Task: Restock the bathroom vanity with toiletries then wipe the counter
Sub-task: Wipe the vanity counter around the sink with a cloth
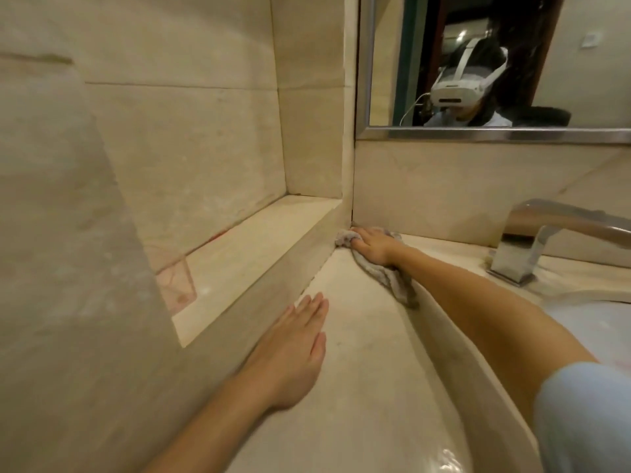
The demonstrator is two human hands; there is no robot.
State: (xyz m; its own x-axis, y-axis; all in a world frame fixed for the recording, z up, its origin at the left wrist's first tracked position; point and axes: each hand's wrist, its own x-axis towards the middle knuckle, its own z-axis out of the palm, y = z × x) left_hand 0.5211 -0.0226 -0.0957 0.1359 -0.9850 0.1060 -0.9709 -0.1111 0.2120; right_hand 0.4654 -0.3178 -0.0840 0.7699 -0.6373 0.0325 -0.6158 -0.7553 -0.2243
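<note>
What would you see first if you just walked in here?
The right hand presses a grey cloth into the far corner of the counter, below the mirror. The left hand lies flat nearer the camera, and a shiny faucet stands at the right.

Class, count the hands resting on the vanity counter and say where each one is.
2. The left hand lies flat on the counter near the front; the right hand presses a cloth into the back corner. No others show.
</note>
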